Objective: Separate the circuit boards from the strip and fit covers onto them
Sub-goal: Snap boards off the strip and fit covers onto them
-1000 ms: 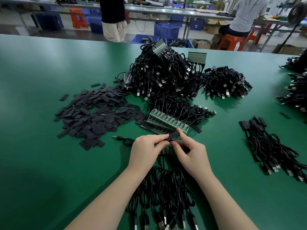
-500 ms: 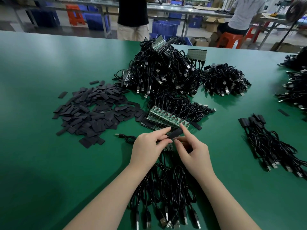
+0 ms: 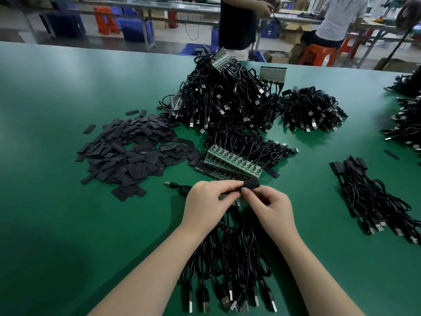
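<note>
A: What does the grip have?
B: The left hand [image 3: 208, 202] and right hand [image 3: 271, 207] meet over a black cover [image 3: 250, 186]; the fingertips of both are pinched onto it, the left from one end, the right thumb and forefinger at the other. A bit of green circuit board [image 3: 235, 202] peeks out under the left fingers.

A: And around the grip?
B: Just beyond it lies the strip of boards [image 3: 232, 164], green, its cables trailing away. Nearer the person, under the wrists, a bundle of black USB cables [image 3: 230, 270] fans across the green worktop [image 3: 68, 224].

A: Any containers?
B: Only blue bins [image 3: 134, 30] on the floor far beyond the grip; I cannot tell their contents. Loose covers [image 3: 132, 153] sit heaped to the left, finished cables [image 3: 373, 199] to the right, and a tall cable pile [image 3: 227, 99] farther off.
</note>
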